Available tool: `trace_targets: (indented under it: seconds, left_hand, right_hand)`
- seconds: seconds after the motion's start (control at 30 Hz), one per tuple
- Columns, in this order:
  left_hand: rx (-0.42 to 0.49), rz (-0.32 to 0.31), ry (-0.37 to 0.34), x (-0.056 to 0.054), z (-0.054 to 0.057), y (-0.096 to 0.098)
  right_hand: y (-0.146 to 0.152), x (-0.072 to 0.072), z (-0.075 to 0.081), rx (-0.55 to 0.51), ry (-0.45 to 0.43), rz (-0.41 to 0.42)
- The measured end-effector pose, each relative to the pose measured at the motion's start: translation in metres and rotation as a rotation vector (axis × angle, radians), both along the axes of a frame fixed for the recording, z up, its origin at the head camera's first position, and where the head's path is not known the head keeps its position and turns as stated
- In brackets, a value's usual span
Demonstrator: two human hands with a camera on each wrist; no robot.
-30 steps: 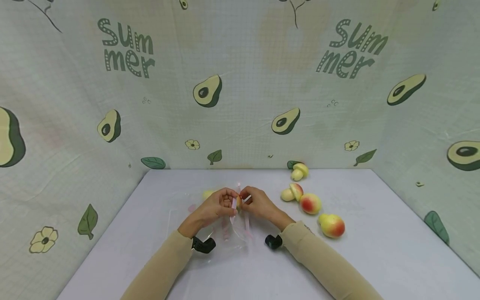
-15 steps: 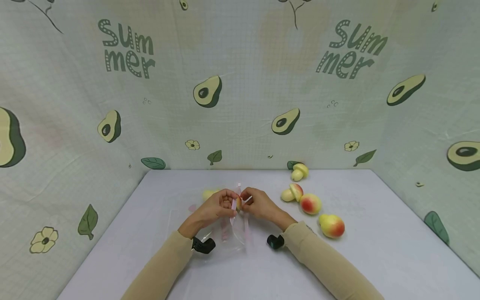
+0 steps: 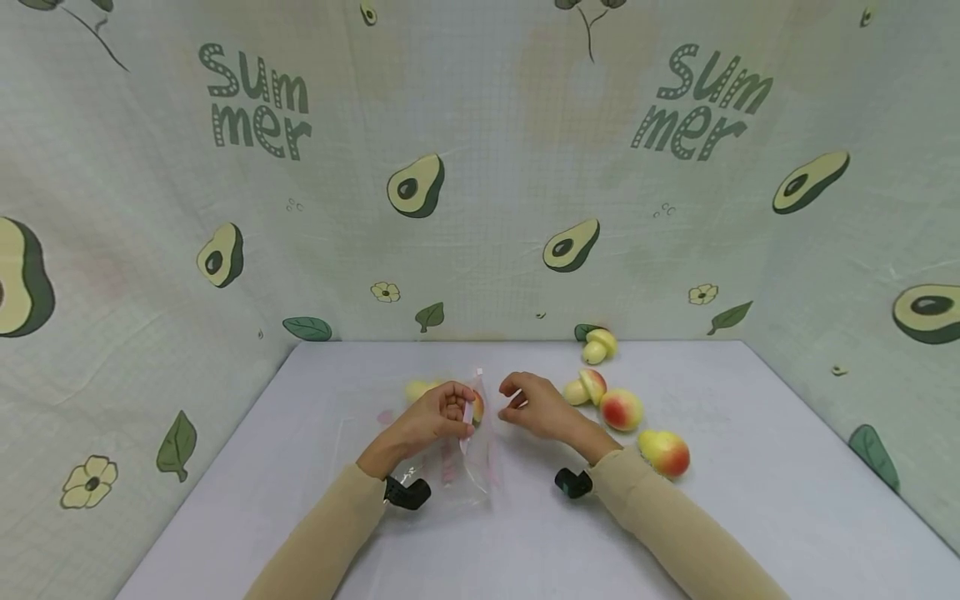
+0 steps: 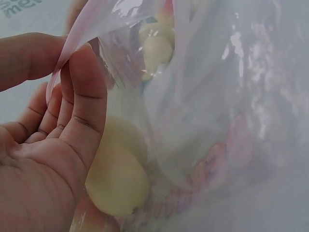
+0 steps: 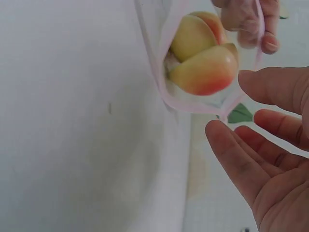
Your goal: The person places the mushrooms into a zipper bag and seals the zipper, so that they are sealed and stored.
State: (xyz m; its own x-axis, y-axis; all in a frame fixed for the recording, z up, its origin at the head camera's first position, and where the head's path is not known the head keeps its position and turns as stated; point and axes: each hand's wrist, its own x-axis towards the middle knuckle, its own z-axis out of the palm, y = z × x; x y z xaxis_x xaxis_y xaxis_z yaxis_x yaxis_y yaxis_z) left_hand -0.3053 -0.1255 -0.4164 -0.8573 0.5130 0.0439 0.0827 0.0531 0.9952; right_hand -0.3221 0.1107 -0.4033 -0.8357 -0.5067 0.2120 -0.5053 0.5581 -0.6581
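Observation:
A clear zip bag [image 3: 468, 482] with a pink rim lies across the table's middle. My left hand [image 3: 437, 414] pinches one side of that rim between thumb and forefinger, as the left wrist view shows. In the right wrist view the bag's mouth gapes, and yellow-red toy fruits [image 5: 207, 72] show inside. A pale yellow rounded toy [image 4: 118, 179] shows low beside the left hand, through the plastic. My right hand [image 3: 546, 408] holds nothing; its thumb and fingers stand apart, just right of the bag's mouth.
Right of the bag lie a red-capped toy mushroom [image 3: 585, 387], a peach [image 3: 621, 409] and a yellow-red pear [image 3: 664, 452]. A yellow toy mushroom [image 3: 600, 346] sits at the table's back edge. Printed cloth [image 3: 480, 275] hangs behind the table.
My right hand has let go of the bag's mouth and moved a little to the right, its fingers spreading. The left hand keeps its pinch on the rim.

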Motion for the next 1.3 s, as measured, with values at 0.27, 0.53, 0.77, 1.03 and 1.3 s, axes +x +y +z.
trace_targets:
  seconds: [0.27, 0.53, 0.77, 1.03, 1.3]
  left_hand:
    - [-0.016, 0.012, -0.014, 0.0, 0.0, 0.0]
    - [0.0, 0.007, -0.002, 0.001, 0.001, 0.0]
    - [0.005, 0.007, 0.001, 0.002, 0.001, 0.0]
    - [0.01, 0.001, -0.006, 0.004, 0.001, -0.001]
    - [0.006, 0.008, 0.004, 0.003, 0.002, -0.002]
  right_hand:
    - [0.018, 0.008, 0.017, 0.029, 0.033, -0.066]
    - [0.039, 0.009, 0.025, 0.029, 0.099, -0.114]
    - [0.053, 0.005, 0.028, 0.025, 0.152, -0.141]
    - [0.069, -0.002, 0.027, 0.035, 0.2, -0.187]
    - [0.082, -0.008, 0.031, 0.118, 0.154, -0.252]
